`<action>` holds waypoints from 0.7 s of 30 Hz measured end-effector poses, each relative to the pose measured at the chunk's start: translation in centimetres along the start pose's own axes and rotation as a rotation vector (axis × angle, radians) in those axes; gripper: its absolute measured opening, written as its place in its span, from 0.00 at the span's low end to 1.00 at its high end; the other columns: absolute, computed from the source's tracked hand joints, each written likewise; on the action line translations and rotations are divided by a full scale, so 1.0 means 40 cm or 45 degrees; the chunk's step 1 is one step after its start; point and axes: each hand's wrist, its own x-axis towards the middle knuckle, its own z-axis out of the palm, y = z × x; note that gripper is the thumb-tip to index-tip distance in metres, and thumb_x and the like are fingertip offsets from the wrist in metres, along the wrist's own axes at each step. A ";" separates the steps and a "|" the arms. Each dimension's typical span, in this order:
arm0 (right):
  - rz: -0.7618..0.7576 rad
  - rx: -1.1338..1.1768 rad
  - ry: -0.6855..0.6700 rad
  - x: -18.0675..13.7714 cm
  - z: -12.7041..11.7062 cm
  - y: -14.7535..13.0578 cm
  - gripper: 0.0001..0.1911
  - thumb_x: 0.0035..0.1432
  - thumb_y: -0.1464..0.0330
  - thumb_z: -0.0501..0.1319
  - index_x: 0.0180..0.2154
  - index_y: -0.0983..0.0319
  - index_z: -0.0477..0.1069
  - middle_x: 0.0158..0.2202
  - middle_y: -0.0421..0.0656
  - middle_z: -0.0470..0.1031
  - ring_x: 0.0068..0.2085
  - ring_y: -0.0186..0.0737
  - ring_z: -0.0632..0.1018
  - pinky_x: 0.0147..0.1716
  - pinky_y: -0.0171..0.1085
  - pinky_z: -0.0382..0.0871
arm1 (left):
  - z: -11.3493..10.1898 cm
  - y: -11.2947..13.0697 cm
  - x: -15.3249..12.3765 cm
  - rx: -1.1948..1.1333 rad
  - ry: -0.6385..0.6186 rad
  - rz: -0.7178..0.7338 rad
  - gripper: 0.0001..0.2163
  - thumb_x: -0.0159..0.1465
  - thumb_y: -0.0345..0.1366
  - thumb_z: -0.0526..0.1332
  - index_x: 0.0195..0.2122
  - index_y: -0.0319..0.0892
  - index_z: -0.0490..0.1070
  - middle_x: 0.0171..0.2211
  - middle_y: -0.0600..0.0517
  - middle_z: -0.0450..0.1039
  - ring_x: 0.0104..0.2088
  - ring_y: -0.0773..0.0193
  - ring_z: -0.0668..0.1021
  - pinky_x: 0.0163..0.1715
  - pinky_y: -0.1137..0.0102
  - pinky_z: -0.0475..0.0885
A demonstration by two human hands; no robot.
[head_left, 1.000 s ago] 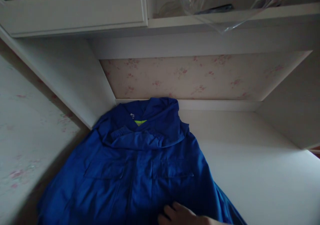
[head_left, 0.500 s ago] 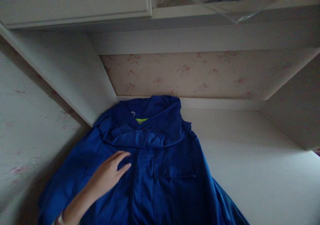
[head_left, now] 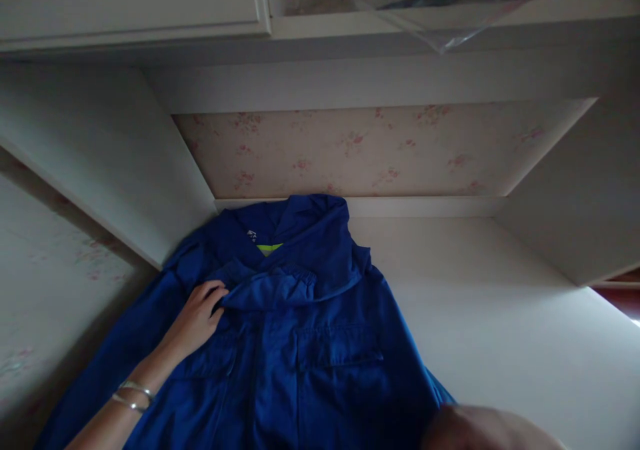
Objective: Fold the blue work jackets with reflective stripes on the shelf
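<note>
A blue work jacket (head_left: 340, 397) lies front up on the white surface, its collar end toward the back wall. It has flapped chest pockets, and a bit of yellow-green shows inside the neck. My left hand (head_left: 197, 317), with bracelets at the wrist, pinches the left end of the gathered cloth band (head_left: 280, 287) below the neck opening. Its fingers are bent over the edge and the thumb is beneath. At the bottom right, my right hand (head_left: 485, 429) is blurred and cut off by the frame, close to the jacket's side; its fingers cannot be made out.
A white desk surface (head_left: 475, 317) stretches to the right of the jacket. Side panels (head_left: 125, 157) and a floral-papered back wall (head_left: 320, 150) enclose it. Overhead is a cabinet shelf (head_left: 320, 27) with a clear plastic bag (head_left: 440, 37) hanging over its edge.
My left hand has moved up and left from above the jacket's chest onto the band, which is now slightly lifted at that end. My right hand has come into view at the bottom right.
</note>
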 end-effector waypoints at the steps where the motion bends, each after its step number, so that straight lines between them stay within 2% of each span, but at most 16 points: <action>1: 0.017 0.128 0.032 0.026 -0.017 -0.004 0.19 0.70 0.56 0.50 0.47 0.59 0.73 0.35 0.42 0.78 0.31 0.36 0.81 0.28 0.33 0.74 | -0.009 0.014 -0.005 0.014 -0.002 0.027 0.10 0.62 0.32 0.55 0.42 0.44 0.74 0.51 0.45 0.72 0.53 0.53 0.74 0.61 0.53 0.63; 4: 0.077 0.390 0.319 0.170 -0.067 -0.018 0.18 0.67 0.59 0.54 0.52 0.62 0.70 0.44 0.46 0.78 0.34 0.35 0.81 0.32 0.32 0.74 | -0.035 0.067 -0.016 -0.015 -0.075 0.099 0.10 0.62 0.28 0.52 0.36 0.46 0.72 0.46 0.50 0.77 0.50 0.57 0.77 0.66 0.46 0.51; 6: 0.057 0.215 0.504 0.296 -0.090 -0.021 0.23 0.61 0.65 0.59 0.58 0.61 0.66 0.58 0.50 0.69 0.37 0.35 0.81 0.38 0.34 0.75 | -0.046 0.092 -0.025 -0.070 -0.146 0.095 0.11 0.61 0.27 0.51 0.38 0.46 0.71 0.40 0.53 0.78 0.45 0.61 0.79 0.67 0.48 0.48; 8: 0.097 -0.100 0.583 0.413 -0.102 -0.013 0.35 0.57 0.70 0.61 0.65 0.58 0.57 0.68 0.52 0.54 0.41 0.39 0.81 0.44 0.39 0.75 | -0.052 0.098 -0.038 -0.102 -0.163 0.030 0.17 0.58 0.26 0.52 0.46 0.46 0.71 0.38 0.53 0.78 0.43 0.61 0.80 0.65 0.51 0.56; 9: 0.139 -0.224 0.607 0.459 -0.105 -0.004 0.39 0.55 0.71 0.61 0.67 0.57 0.53 0.70 0.52 0.50 0.44 0.44 0.81 0.46 0.42 0.74 | -0.054 0.096 -0.045 -0.121 -0.147 -0.014 0.21 0.57 0.26 0.53 0.51 0.45 0.70 0.39 0.52 0.78 0.43 0.61 0.80 0.62 0.54 0.62; 11: 0.224 -0.354 0.661 0.519 -0.109 0.016 0.42 0.55 0.71 0.60 0.69 0.60 0.48 0.69 0.54 0.52 0.50 0.53 0.78 0.50 0.49 0.72 | -0.059 0.084 -0.058 -0.181 -0.098 -0.080 0.23 0.57 0.27 0.52 0.53 0.45 0.71 0.41 0.50 0.79 0.43 0.61 0.80 0.53 0.64 0.72; 13: 0.241 -0.353 0.702 0.539 -0.110 0.037 0.41 0.57 0.71 0.60 0.69 0.64 0.48 0.66 0.55 0.60 0.54 0.55 0.75 0.53 0.49 0.70 | -0.068 0.071 -0.065 -0.240 -0.035 -0.127 0.19 0.58 0.29 0.51 0.46 0.45 0.76 0.40 0.50 0.79 0.41 0.63 0.81 0.46 0.70 0.75; 15: 0.217 -0.361 0.711 0.532 -0.111 0.051 0.32 0.59 0.72 0.57 0.65 0.62 0.59 0.60 0.51 0.69 0.54 0.49 0.75 0.53 0.44 0.69 | -0.080 0.056 -0.068 -0.269 0.041 -0.171 0.16 0.56 0.30 0.51 0.36 0.46 0.79 0.37 0.52 0.80 0.38 0.63 0.81 0.43 0.72 0.75; 17: 0.179 -0.372 0.716 0.509 -0.113 0.058 0.21 0.61 0.75 0.53 0.54 0.59 0.72 0.51 0.47 0.77 0.51 0.44 0.78 0.51 0.40 0.69 | -0.090 0.032 -0.075 -0.275 0.110 -0.226 0.14 0.51 0.29 0.51 0.27 0.46 0.76 0.33 0.53 0.79 0.35 0.63 0.81 0.40 0.72 0.76; 18: 0.160 -0.372 0.727 0.495 -0.115 0.059 0.20 0.61 0.76 0.51 0.49 0.59 0.76 0.47 0.45 0.78 0.49 0.42 0.78 0.50 0.38 0.69 | -0.095 0.012 -0.083 -0.271 0.147 -0.261 0.12 0.48 0.29 0.51 0.23 0.46 0.74 0.31 0.54 0.79 0.35 0.63 0.81 0.40 0.72 0.76; 21: 0.114 -0.344 0.803 0.434 -0.133 0.073 0.22 0.60 0.79 0.49 0.44 0.59 0.78 0.44 0.43 0.78 0.47 0.37 0.78 0.49 0.33 0.69 | -0.113 -0.088 -0.129 -0.223 0.312 -0.397 0.07 0.44 0.30 0.49 0.17 0.46 0.65 0.34 0.52 0.79 0.40 0.59 0.80 0.43 0.66 0.76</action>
